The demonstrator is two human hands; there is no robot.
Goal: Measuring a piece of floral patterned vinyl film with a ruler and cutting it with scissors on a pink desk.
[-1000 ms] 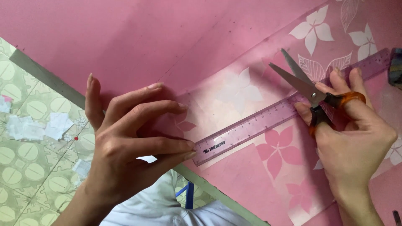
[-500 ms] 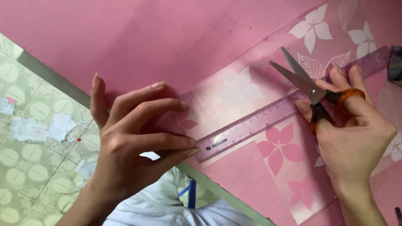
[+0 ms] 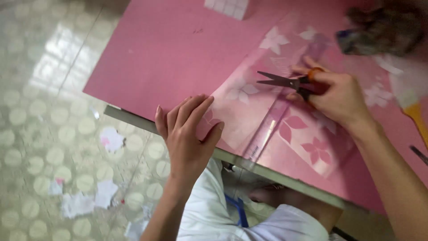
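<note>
Paper scraps [image 3: 84,198] dot the tiled floor [image 3: 40,111] at left. Left hand [image 3: 187,136] lies flat, fingers loose, on the pink flowered sheet [image 3: 240,111] at the board's [image 3: 169,49] near edge. A clear ruler [image 3: 272,127] slants across the sheet. Right hand [image 3: 341,96] clenches orange-handled scissors [image 3: 285,82], blades parted. Far right, blurred clutter [image 3: 383,27].

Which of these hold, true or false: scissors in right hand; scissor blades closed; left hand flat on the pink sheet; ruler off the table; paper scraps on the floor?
1. The right hand holds the scissors: true.
2. The blades are closed: false, they stand apart.
3. The left hand presses flat on the pink sheet: true.
4. The ruler lies off the table: false, it lies on the flowered paper.
5. Paper scraps lie on the floor: true.
</note>
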